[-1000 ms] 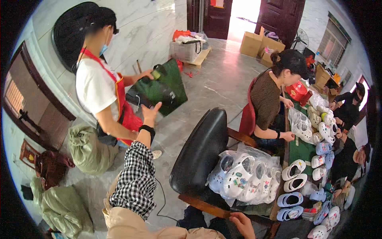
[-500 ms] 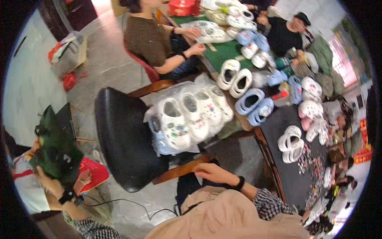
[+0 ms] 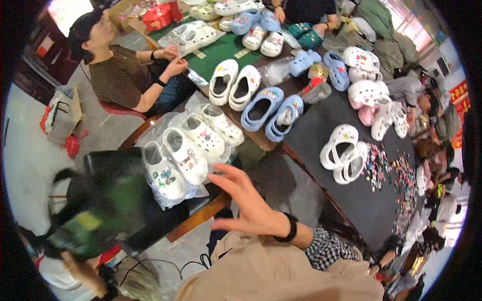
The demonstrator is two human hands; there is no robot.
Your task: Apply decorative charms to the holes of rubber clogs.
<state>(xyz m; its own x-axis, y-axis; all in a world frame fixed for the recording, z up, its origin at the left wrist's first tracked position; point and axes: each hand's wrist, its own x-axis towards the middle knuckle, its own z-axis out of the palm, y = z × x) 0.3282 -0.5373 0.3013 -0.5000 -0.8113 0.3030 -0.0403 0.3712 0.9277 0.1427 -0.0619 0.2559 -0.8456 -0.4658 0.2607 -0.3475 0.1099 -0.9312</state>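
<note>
1. Evidently, the right grip (image 3: pixel 251 206) is hovering open beside white clogs (image 3: pixel 187 159).
2. Clear plastic (image 3: pixel 171 202) is wrapping them on the chair (image 3: pixel 198 219), probably for cleanliness.
3. The left grip (image 3: pixel 84 272) is appearing blurred near the green bag (image 3: pixel 123 195); its hold I cannot tell.

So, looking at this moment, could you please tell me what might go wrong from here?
The bagged white clogs are crowded on the chair, and the open right hand is close by; a bump might make them slide. The dark green bag, blurred, shows just left of them in the view, so it could perhaps knock them too. On the black table, the loose coloured pieces next to an unwrapped white pair might scatter if brushed.
</note>
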